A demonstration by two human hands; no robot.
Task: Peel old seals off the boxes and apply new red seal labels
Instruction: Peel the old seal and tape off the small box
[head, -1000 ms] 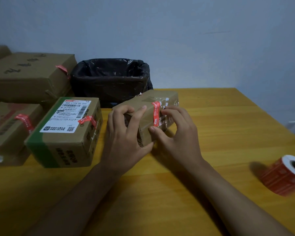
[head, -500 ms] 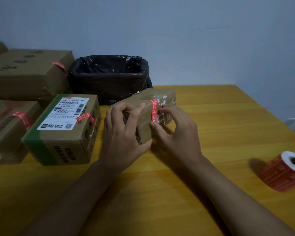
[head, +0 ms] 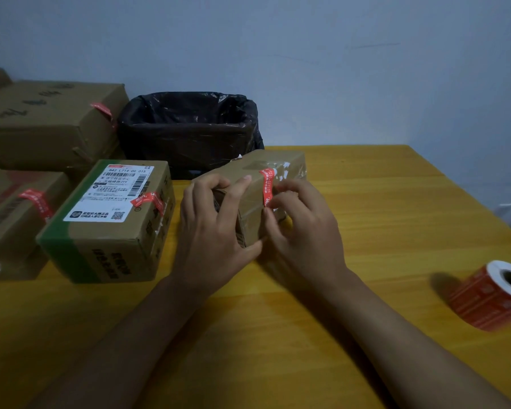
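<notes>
A small brown taped box (head: 257, 168) lies at the middle of the yellow table. A red seal label (head: 268, 184) runs over its top edge and down its near side. My left hand (head: 213, 225) grips the box's near left end, fingers curled over the top. My right hand (head: 304, 228) is at the lower end of the red seal, thumb and fingertips pinching it against the box side. A roll of red seal labels (head: 493, 296) lies on its side at the right edge of the table.
A bin lined with a black bag (head: 189, 128) stands behind the small box. Left of it sit a box with a white shipping label (head: 109, 219) and two more cardboard boxes (head: 15, 208), (head: 48, 119), each with a red seal. The blue wall is behind.
My right fingers have shifted slightly down and curled at the seal's lower end. The box and my left hand have stayed in place; the view moved a little.
</notes>
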